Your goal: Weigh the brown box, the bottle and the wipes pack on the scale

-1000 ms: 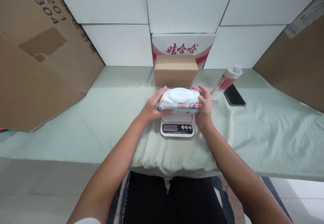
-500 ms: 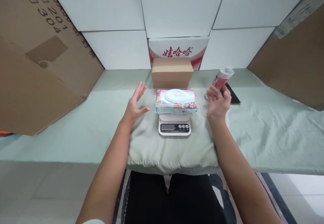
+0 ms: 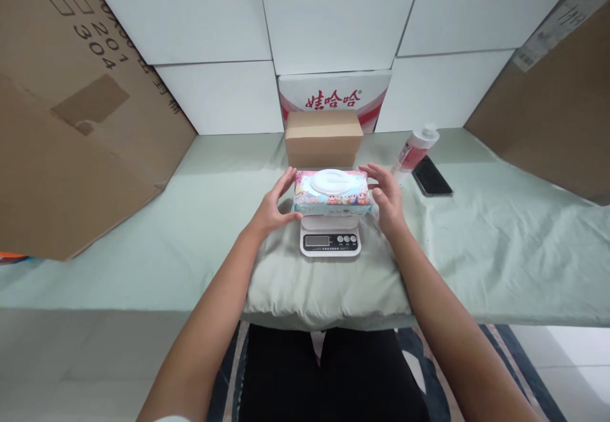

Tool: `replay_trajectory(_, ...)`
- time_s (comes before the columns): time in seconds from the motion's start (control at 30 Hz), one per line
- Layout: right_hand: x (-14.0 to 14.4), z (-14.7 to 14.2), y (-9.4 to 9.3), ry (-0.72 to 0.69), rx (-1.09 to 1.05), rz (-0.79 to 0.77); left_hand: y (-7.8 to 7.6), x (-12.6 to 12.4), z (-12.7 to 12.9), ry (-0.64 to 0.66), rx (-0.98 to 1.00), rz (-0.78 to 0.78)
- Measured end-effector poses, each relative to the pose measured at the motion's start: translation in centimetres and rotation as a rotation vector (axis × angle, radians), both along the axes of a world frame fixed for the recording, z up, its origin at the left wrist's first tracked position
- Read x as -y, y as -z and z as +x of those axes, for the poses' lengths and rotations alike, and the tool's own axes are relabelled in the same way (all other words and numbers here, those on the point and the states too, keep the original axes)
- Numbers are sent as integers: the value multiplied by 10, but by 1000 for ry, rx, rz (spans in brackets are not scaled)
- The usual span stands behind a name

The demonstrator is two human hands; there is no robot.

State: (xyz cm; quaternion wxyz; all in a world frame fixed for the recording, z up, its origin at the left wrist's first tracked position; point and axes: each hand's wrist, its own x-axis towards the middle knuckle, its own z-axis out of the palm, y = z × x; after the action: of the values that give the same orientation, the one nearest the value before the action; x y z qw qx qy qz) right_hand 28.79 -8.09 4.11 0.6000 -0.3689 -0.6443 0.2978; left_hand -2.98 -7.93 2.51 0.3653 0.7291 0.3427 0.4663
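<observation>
We are weighing a pack of wet wipes (image 3: 332, 192): it is lying flat on the small kitchen scale (image 3: 330, 239), which is sitting on the padded green cloth (image 3: 200, 231) in front of the cardboard box (image 3: 323, 137). Our left hand (image 3: 272, 206) and right hand (image 3: 387, 194) are flanking its two ends with fingers spread, touching or nearly so, not yet clamping it. The placing looks done; we cannot read the display.

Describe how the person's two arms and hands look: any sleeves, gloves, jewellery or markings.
Both forearms are bare down to the left hand and the right hand. No gloves, rings, watch or markings show. Only a sliver of white sleeve appears at the bottom edge on the left arm; the right arm's upper part is out of frame.
</observation>
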Motion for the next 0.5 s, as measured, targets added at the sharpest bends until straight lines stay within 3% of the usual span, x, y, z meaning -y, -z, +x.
replay_trajectory(0.13,4,3,-2,71,288,25,-1,1,6,-19,-31,-34)
replay_trajectory(0.23,4,3,-1,50,388,28,-5,2,12,-39,-53,-67)
replay_trajectory(0.5,8,-14,3,93,265,27,-13,6,21,-60,41,-133)
